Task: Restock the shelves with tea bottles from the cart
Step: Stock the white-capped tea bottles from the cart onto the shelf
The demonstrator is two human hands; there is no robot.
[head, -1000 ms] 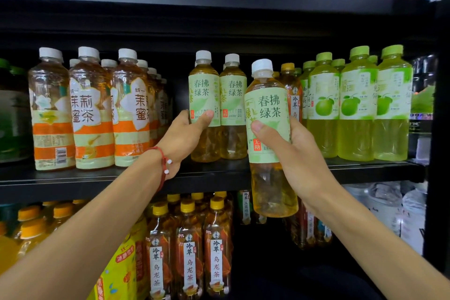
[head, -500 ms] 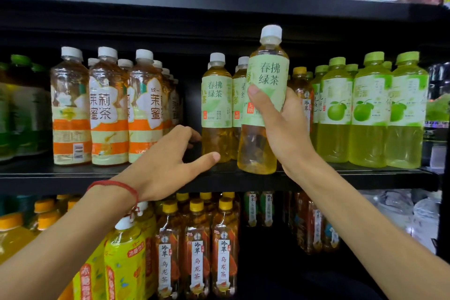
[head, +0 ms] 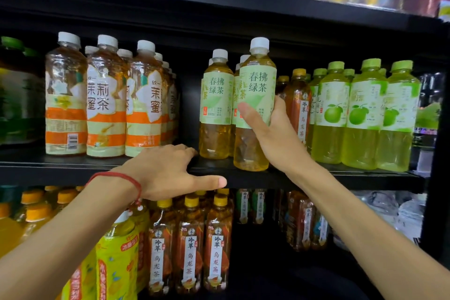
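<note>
Black shelf unit (head: 73,173) fills the frame, its middle board running across the centre. On that board, left of centre: a row of orange-banded tea bottles (head: 104,105) with white caps. Right of centre: pale green juice bottles (head: 365,114) with green caps, and just left of them a brown tea bottle (head: 298,109) with a yellow cap. Lower centre, on the board below: dark oolong bottles (head: 190,251). At centre a shelved green tea bottle (head: 215,105) stands upright. Just right of it and nearer the camera is the held green tea bottle (head: 258,85), upright, base at the board's front edge; contact with the board not certain. Right hand (head: 275,136) grasps it, thumb across the label, fingers wrapped behind. Left hand (head: 168,173) holds nothing, fingers lying on the board, thumb spread along its front edge. Red bracelet (head: 117,175) on the left wrist.
</note>
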